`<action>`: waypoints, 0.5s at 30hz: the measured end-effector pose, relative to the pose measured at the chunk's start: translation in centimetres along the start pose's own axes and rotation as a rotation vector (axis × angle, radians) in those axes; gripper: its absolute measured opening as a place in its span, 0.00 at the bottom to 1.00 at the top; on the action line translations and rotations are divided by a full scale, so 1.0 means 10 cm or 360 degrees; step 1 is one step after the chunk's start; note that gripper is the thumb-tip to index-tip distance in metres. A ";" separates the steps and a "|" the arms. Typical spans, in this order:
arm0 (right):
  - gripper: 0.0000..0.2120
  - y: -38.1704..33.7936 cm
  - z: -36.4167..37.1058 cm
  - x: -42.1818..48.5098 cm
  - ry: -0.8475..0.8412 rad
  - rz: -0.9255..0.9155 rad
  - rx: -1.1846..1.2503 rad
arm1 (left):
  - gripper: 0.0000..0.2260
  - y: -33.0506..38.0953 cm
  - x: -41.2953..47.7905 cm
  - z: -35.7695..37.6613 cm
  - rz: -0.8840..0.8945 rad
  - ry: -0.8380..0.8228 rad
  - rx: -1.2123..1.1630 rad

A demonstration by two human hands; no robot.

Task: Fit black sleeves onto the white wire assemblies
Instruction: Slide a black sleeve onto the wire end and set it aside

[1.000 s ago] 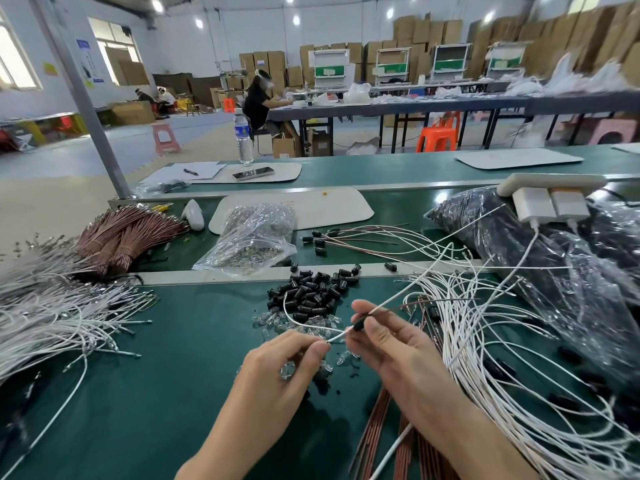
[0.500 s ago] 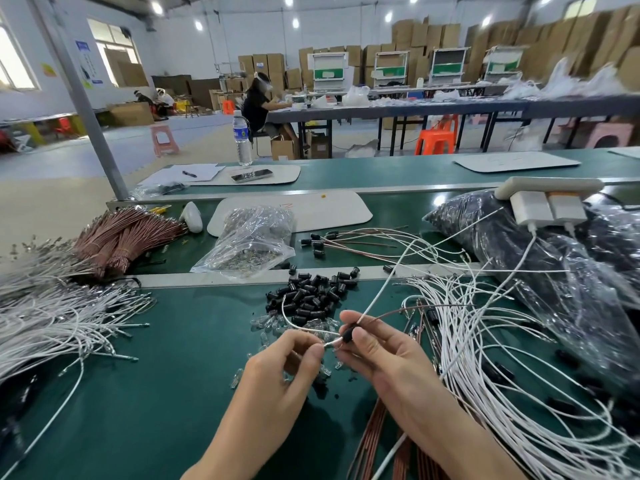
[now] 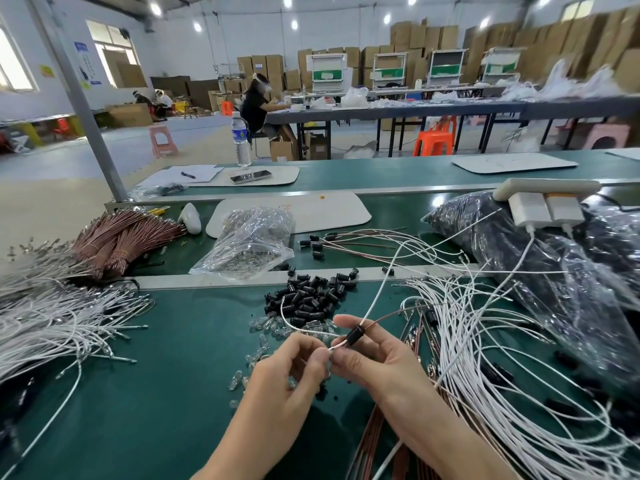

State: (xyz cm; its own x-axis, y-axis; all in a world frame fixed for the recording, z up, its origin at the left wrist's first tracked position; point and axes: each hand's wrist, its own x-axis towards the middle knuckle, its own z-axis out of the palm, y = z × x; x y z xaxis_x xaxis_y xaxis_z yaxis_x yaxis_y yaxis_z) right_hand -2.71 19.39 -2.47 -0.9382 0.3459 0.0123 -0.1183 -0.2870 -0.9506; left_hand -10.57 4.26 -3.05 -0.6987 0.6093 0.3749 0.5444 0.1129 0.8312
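Sleeve (image 3: 355, 336) now shows whole, threaded on wire (image 3: 375, 299), held near the pile (image 3: 311, 299); half a second ago it was mostly hidden. Left hand (image 3: 294, 370) pinches the wire end; right hand (image 3: 379, 358) fingers curl round sleeve; final seating probably remains.

One black sleeve (image 3: 355, 335) sits tilted on a white wire (image 3: 375, 299) (threaded through it) above the tabletop (image 3: 173, 375); loose sleeves (image 3: 311, 298) lie heaped just behind it.

Open green belt (image 3: 173, 393) between left wire heap (image 3: 45, 327) and right wire tangle (image 3: 485, 358); sleeve pile (image 3: 308, 299) ahead.
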 end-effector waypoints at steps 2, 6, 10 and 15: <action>0.20 -0.01 0.00 0.00 0.0004 0.0022 0.0033 | 0.06 -0.01 0.00 0.01 -0.0004 -0.0008 0.0007; 0.19 -0.02 0.01 -0.01 -0.0005 0.0057 0.0131 | 0.07 -0.02 0.00 0.02 -0.0038 0.0013 0.0033; 0.20 -0.02 0.00 -0.01 0.0023 0.0064 0.0169 | 0.07 -0.04 0.01 0.02 -0.0079 0.0017 0.0024; 0.27 -0.02 -0.01 0.02 0.0104 0.0054 0.0106 | 0.07 -0.03 0.01 0.03 -0.0100 -0.0010 -0.0030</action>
State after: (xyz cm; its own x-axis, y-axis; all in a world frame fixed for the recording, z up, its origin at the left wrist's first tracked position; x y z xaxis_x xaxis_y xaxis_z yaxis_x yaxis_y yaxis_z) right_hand -2.85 19.62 -2.32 -0.9191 0.3919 -0.0421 -0.1100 -0.3575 -0.9274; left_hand -10.67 4.52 -3.39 -0.7284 0.6063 0.3191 0.4907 0.1367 0.8605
